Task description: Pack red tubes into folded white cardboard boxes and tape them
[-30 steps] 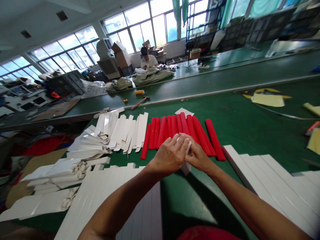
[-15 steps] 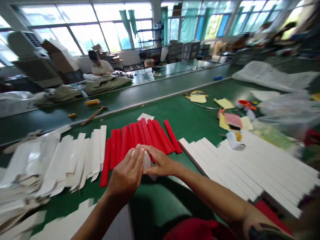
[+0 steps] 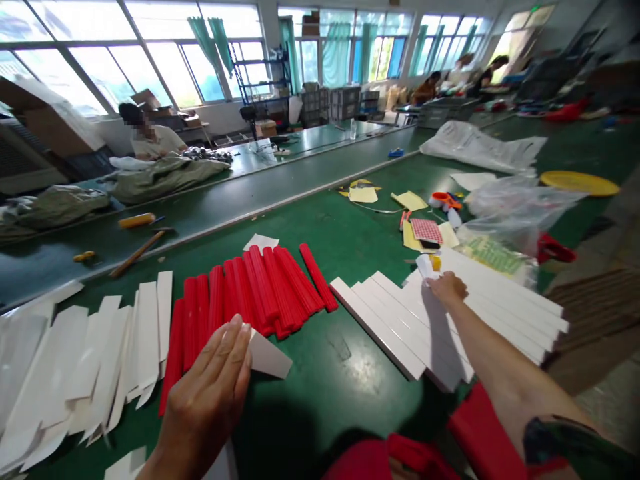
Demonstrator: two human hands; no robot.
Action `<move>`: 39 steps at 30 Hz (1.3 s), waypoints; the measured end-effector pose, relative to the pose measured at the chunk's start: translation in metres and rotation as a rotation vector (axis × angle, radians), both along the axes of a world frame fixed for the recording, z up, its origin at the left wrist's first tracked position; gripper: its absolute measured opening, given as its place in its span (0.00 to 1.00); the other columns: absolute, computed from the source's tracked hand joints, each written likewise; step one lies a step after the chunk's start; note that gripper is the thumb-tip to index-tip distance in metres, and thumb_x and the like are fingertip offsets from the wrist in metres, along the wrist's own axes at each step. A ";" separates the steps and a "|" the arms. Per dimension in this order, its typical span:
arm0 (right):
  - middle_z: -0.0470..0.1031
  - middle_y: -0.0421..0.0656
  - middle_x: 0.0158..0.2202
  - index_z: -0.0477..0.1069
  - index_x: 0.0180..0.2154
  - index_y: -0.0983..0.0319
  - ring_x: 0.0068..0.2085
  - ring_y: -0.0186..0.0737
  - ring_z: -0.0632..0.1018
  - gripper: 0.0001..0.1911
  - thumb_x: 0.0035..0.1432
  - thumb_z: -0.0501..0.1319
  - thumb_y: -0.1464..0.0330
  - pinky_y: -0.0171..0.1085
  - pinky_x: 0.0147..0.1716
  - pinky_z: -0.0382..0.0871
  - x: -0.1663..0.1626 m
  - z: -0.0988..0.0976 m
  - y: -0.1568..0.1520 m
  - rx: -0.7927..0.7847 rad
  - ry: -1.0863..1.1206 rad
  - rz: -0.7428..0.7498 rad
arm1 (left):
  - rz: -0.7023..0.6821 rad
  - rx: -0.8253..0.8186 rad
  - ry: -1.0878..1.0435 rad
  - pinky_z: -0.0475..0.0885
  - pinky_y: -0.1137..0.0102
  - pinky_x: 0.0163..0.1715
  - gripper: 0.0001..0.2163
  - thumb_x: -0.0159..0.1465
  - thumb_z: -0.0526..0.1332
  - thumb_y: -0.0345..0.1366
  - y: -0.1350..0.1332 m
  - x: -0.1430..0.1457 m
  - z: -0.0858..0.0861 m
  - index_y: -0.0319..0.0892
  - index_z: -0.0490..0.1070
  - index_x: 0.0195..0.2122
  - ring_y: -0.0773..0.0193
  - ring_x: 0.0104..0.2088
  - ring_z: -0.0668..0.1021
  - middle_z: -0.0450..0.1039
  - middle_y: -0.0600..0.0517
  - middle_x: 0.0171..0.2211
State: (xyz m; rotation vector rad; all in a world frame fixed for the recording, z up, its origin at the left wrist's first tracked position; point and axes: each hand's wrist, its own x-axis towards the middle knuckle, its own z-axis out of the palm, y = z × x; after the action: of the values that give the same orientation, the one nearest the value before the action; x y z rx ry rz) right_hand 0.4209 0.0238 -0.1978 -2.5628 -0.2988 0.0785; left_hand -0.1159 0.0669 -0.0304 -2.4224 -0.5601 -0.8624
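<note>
My left hand (image 3: pixel 213 387) is closed on a narrow white box (image 3: pixel 269 355), whose end sticks out past the fingertips to the right. The hand hides the rest of the box. Just beyond it lie several red sticks (image 3: pixel 250 287) side by side on the green table. Further right, my right hand (image 3: pixel 449 288) is stretched over a row of long white boxes (image 3: pixel 385 320). Its fingers are closed at the lower end of a small white tape dispenser (image 3: pixel 426 267) with a yellow roll.
Flat white cartons (image 3: pixel 100 353) are piled at the left. A hammer (image 3: pixel 137 253) and a yellow-handled tool (image 3: pixel 137 221) lie beyond them. Orange scissors (image 3: pixel 445 200), yellow papers (image 3: pixel 409 201) and clear plastic bags (image 3: pixel 515 207) are at the right. A co-worker (image 3: pixel 153 137) sits across the tables.
My right hand has left the white box and moved right to the tape dispenser. My left hand keeps the box, somewhat nearer to me. The view has turned rightward.
</note>
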 end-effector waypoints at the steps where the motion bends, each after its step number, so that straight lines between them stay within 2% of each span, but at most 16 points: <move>1: 0.72 0.71 0.47 0.73 0.45 0.72 0.51 0.71 0.73 0.26 0.45 0.68 0.64 0.59 0.45 0.66 0.002 -0.006 0.000 -0.024 0.018 0.023 | 0.005 0.001 0.000 0.71 0.61 0.60 0.26 0.64 0.59 0.24 -0.001 0.001 0.000 0.39 0.60 0.64 0.55 0.54 0.77 0.74 0.44 0.55; 5: 0.76 0.65 0.40 0.75 0.39 0.71 0.45 0.65 0.77 0.22 0.48 0.65 0.59 0.51 0.41 0.69 -0.022 -0.025 -0.004 -0.040 -0.003 0.200 | 0.046 0.005 0.007 0.76 0.57 0.53 0.25 0.65 0.60 0.27 -0.004 0.003 0.000 0.37 0.61 0.64 0.51 0.52 0.79 0.75 0.41 0.53; 10: 0.77 0.57 0.42 0.73 0.44 0.68 0.47 0.56 0.76 0.25 0.48 0.65 0.58 0.46 0.47 0.67 -0.103 -0.049 -0.019 0.066 -0.090 0.473 | 0.059 -0.010 -0.022 0.77 0.57 0.53 0.25 0.63 0.62 0.26 -0.009 0.001 -0.004 0.36 0.64 0.62 0.51 0.52 0.78 0.75 0.40 0.53; 14: 0.75 0.57 0.43 0.71 0.45 0.68 0.48 0.55 0.73 0.25 0.47 0.64 0.59 0.47 0.52 0.64 -0.152 -0.059 -0.022 0.147 -0.105 0.559 | 0.028 -0.007 -0.028 0.76 0.57 0.53 0.21 0.62 0.63 0.24 -0.012 -0.002 -0.007 0.32 0.67 0.57 0.51 0.53 0.78 0.76 0.37 0.52; 18: 0.74 0.56 0.43 0.71 0.43 0.67 0.49 0.57 0.72 0.26 0.45 0.65 0.58 0.51 0.51 0.64 -0.161 -0.052 -0.022 0.227 -0.057 0.528 | 0.011 -0.018 -0.039 0.76 0.56 0.53 0.19 0.62 0.62 0.25 -0.013 -0.007 -0.009 0.29 0.69 0.55 0.49 0.53 0.78 0.75 0.36 0.51; 22: 0.74 0.47 0.31 0.72 0.39 0.64 0.37 0.50 0.75 0.23 0.47 0.63 0.54 0.46 0.40 0.70 -0.157 -0.041 -0.026 0.324 0.086 0.465 | 0.020 -0.031 -0.060 0.76 0.56 0.52 0.17 0.63 0.61 0.25 -0.016 -0.009 -0.008 0.29 0.70 0.53 0.49 0.53 0.78 0.75 0.34 0.51; 27: 0.71 0.38 0.23 0.70 0.40 0.63 0.22 0.38 0.73 0.21 0.46 0.66 0.58 0.36 0.22 0.68 -0.164 -0.034 -0.025 0.466 0.322 0.386 | 0.008 -0.031 -0.073 0.77 0.56 0.52 0.17 0.62 0.60 0.24 -0.017 -0.010 -0.008 0.28 0.70 0.53 0.48 0.53 0.78 0.75 0.34 0.52; 32: 0.68 0.32 0.18 0.68 0.34 0.62 0.18 0.32 0.72 0.16 0.43 0.71 0.68 0.30 0.16 0.65 -0.168 -0.023 -0.014 0.529 0.537 0.281 | -0.012 -0.041 -0.093 0.77 0.56 0.53 0.18 0.62 0.60 0.24 -0.015 -0.012 -0.011 0.30 0.69 0.55 0.49 0.54 0.77 0.74 0.35 0.53; 36: 0.69 0.34 0.22 0.69 0.34 0.65 0.20 0.27 0.71 0.09 0.58 0.66 0.67 0.29 0.20 0.68 -0.163 -0.008 -0.001 0.490 0.734 0.155 | -0.025 -0.056 -0.107 0.77 0.56 0.53 0.18 0.62 0.60 0.23 -0.016 -0.012 -0.012 0.31 0.69 0.55 0.50 0.54 0.77 0.75 0.36 0.52; 39: 0.72 0.38 0.31 0.71 0.40 0.66 0.26 0.28 0.73 0.10 0.65 0.60 0.64 0.31 0.25 0.71 -0.159 -0.002 0.001 0.504 0.830 0.092 | -0.031 -0.045 -0.111 0.77 0.56 0.52 0.18 0.62 0.60 0.23 -0.016 -0.012 -0.011 0.30 0.70 0.54 0.49 0.53 0.78 0.75 0.36 0.52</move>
State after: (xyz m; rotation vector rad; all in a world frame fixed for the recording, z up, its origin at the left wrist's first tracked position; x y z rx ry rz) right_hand 0.2615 0.0252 -0.1997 -1.8216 -0.0893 0.9390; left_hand -0.1279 0.0507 -0.0419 -2.4400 -0.5901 -1.0125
